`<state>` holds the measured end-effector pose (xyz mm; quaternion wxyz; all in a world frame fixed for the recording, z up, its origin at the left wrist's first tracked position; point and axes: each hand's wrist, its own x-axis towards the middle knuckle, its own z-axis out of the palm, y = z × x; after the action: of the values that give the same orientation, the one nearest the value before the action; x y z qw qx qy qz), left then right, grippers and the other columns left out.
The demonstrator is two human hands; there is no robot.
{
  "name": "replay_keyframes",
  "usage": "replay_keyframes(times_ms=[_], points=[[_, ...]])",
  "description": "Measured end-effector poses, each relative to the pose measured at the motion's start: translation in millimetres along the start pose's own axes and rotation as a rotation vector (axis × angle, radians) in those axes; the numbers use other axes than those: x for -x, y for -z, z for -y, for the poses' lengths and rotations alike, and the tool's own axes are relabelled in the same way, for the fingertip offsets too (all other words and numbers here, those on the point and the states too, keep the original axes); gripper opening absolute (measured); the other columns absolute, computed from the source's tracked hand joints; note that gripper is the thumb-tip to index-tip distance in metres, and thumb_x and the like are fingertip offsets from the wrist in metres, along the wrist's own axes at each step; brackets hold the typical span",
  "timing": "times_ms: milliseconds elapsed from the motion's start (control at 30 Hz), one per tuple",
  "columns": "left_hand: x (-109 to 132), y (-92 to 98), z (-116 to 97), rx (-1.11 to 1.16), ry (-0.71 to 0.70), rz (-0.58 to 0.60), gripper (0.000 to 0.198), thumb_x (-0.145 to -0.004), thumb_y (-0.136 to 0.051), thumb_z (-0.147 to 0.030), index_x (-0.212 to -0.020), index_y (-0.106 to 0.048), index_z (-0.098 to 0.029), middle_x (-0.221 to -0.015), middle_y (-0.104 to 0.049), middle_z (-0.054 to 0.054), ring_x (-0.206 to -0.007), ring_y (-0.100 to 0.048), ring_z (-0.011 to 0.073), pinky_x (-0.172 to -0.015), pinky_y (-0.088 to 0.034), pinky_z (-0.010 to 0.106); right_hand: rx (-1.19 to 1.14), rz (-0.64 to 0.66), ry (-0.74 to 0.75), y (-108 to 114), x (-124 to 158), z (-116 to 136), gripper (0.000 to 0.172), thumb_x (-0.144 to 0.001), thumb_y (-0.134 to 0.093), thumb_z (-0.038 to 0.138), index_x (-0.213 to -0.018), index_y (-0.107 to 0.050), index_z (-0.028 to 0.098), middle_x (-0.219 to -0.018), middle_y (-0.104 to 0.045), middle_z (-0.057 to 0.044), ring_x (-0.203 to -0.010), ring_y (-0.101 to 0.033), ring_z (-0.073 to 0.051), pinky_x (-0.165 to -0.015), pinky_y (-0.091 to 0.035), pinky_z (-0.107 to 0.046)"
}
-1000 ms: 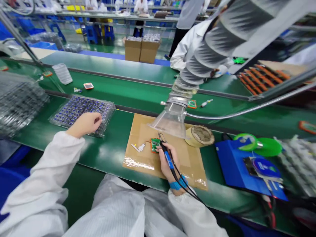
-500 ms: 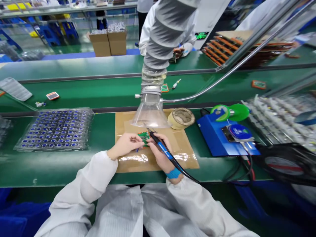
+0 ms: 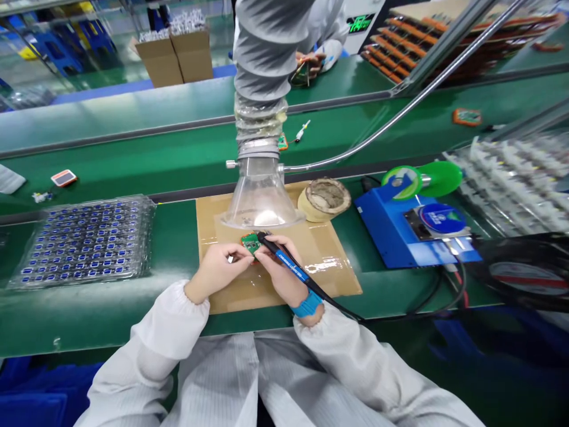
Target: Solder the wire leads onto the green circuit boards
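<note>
A small green circuit board (image 3: 251, 242) with an orange edge lies on the brown cardboard sheet (image 3: 320, 261), under the clear funnel-shaped hood (image 3: 262, 198). My left hand (image 3: 221, 267) is closed in a pinch at the board's near side. A small pale bit shows by its fingers, too small to name. My right hand (image 3: 284, 276) grips a black and blue soldering iron (image 3: 291, 265) that lies across the hand, its front end by the board's right side. The right thumb and fingertips come close to the left fingertips. The iron's tip is hard to see.
A clear tray of blue-marked parts (image 3: 84, 240) sits at left. Right of the hood stand a round tan pot (image 3: 326, 198) and a blue solder feeder (image 3: 386, 228) with a green reel. Beyond, a co-worker's hands (image 3: 311, 65) hold something at the far bench.
The view has tilted and shifted. My left fingers have moved from the board's left edge to its near side, and more of the board shows. The iron stays in my right hand.
</note>
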<state>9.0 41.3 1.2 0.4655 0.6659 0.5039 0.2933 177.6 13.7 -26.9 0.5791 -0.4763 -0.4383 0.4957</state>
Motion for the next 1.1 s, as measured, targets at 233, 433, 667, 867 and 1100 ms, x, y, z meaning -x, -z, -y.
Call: replay_keyframes(times_ms=[233, 433, 667, 867, 1100], points=[[-5.6, 11.6, -0.4, -0.143, -0.012, -0.083, 0.014, -0.085, -0.068, -0.029, -0.075, -0.073, -0.02, -0.083, -0.074, 0.003, -0.082, -0.066, 0.0178, -0.08, -0.05, 0.031, 0.09, -0.045, 0.017, 2.7, 1.3, -3.7, 0.029, -0.082, -0.078, 0.029, -0.107, -0.063, 0.025, -0.082, -0.073, 0.002, -0.076, -0.072, -0.016, -0.077, -0.06, -0.031], [-24.7, 23.0, 9.4, -0.275, 0.061, -0.003, 0.015, -0.079, -0.069, -0.02, -0.064, -0.065, -0.019, -0.081, -0.071, 0.002, -0.086, -0.063, 0.0194, -0.085, -0.049, 0.034, 0.303, -0.174, 0.193, 37.8, 14.3, -5.7, 0.023, -0.089, -0.073, 0.033, -0.111, -0.07, 0.026, -0.104, -0.076, -0.005, -0.092, -0.075, -0.021, -0.087, -0.061, -0.037], [-31.0, 21.0, 11.0, -0.298, 0.13, 0.039, 0.016, -0.078, -0.068, -0.015, -0.063, -0.066, -0.019, -0.077, -0.07, 0.001, -0.08, -0.061, 0.0171, -0.082, -0.048, 0.033, 0.426, -0.164, 0.297, 57.4, 25.5, -7.1, 0.01, -0.092, -0.067, 0.026, -0.102, -0.071, 0.026, -0.093, -0.076, -0.004, -0.085, -0.075, -0.021, -0.074, -0.061, -0.032], [-31.4, 18.5, 8.4, -0.356, 0.144, 0.052, 0.017, -0.081, -0.068, -0.016, -0.064, -0.068, -0.019, -0.08, -0.072, 0.001, -0.082, -0.061, 0.0176, -0.081, -0.047, 0.033, 0.459, -0.065, 0.265, 47.4, 23.3, -2.2, 0.011, -0.09, -0.07, 0.025, -0.101, -0.07, 0.026, -0.094, -0.077, -0.003, -0.086, -0.075, -0.02, -0.075, -0.06, -0.031], [-30.9, 17.0, 7.5, -0.355, 0.151, 0.06, 0.016, -0.081, -0.067, -0.017, -0.066, -0.071, -0.019, -0.078, -0.072, 0.001, -0.084, -0.062, 0.0184, -0.081, -0.047, 0.033, 0.541, -0.034, 0.279, 42.7, 19.3, 3.5, 0.009, -0.09, -0.069, 0.027, -0.099, -0.07, 0.025, -0.092, -0.078, -0.002, -0.084, -0.075, -0.02, -0.075, -0.059, -0.031]])
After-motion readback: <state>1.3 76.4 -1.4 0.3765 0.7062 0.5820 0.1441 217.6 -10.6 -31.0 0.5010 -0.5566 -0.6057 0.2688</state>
